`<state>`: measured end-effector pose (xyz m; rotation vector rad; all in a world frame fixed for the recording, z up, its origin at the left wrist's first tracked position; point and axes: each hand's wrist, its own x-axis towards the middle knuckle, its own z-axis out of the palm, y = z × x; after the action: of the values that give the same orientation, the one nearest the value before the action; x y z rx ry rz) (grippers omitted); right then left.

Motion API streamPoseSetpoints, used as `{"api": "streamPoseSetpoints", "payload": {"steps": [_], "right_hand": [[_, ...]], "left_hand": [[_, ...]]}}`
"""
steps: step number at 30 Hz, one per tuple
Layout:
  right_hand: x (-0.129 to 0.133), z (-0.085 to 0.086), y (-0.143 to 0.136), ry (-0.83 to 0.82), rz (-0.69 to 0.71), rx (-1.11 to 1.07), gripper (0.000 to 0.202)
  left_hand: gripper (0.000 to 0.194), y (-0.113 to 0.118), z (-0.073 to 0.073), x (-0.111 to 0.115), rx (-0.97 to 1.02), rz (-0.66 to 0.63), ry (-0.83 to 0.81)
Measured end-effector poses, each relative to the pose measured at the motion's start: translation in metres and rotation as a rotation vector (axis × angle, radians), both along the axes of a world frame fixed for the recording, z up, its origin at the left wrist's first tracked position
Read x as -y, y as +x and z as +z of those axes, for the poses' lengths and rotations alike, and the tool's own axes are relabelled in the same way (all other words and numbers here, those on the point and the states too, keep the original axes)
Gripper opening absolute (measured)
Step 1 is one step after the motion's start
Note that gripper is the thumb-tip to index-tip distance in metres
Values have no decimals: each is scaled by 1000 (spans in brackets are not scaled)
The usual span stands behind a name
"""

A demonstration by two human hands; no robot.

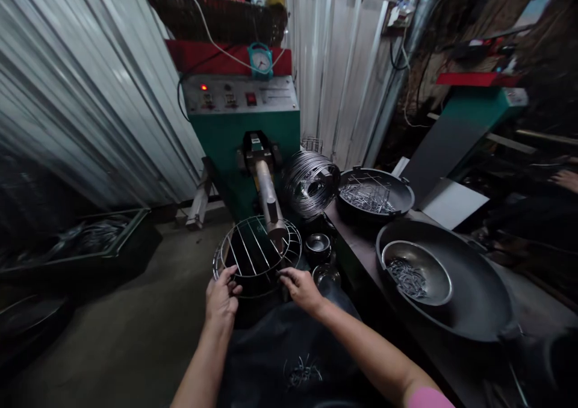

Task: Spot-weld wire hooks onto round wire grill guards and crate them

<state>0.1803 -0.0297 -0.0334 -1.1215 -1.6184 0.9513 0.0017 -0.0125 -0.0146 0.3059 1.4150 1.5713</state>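
Observation:
A round wire rack [253, 274], with a ring frame and parallel bars, sits under the rod-shaped head [276, 230] of a green spot welding machine [217, 132]. My left hand [222, 296] pinches the near left of its rim between thumb and fingers. At the near right of the rim my right hand [300, 286] is closed in a pinch, close below the welding head. What its fingertips hold is too small to make out. Several short bent wire pieces [303, 373] lie on the dark apron [266, 351] over my lap.
A coil of wire [309, 185] stands right of the machine. On the bench are a pan of wire parts [368, 197] and a large pan [478, 299] holding a steel bowl [436, 266] of small pieces. A bin [130, 230] stands left. At far right, another person's hand [566, 179] shows.

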Motion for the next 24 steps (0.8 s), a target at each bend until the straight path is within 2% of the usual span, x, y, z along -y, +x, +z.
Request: {"api": "streamPoseSetpoints", "payload": {"steps": [4, 13, 24], "right_hand": [[-1, 1, 2, -59, -57, 0, 17], [-3, 7, 0, -327, -72, -295, 23], [-8, 8, 6, -365, -104, -374, 25]], "left_hand": [[42, 9, 5, 3, 28, 47, 23], [50, 21, 7, 1, -3, 88, 58], [47, 21, 3, -9, 25, 103, 34]]}}
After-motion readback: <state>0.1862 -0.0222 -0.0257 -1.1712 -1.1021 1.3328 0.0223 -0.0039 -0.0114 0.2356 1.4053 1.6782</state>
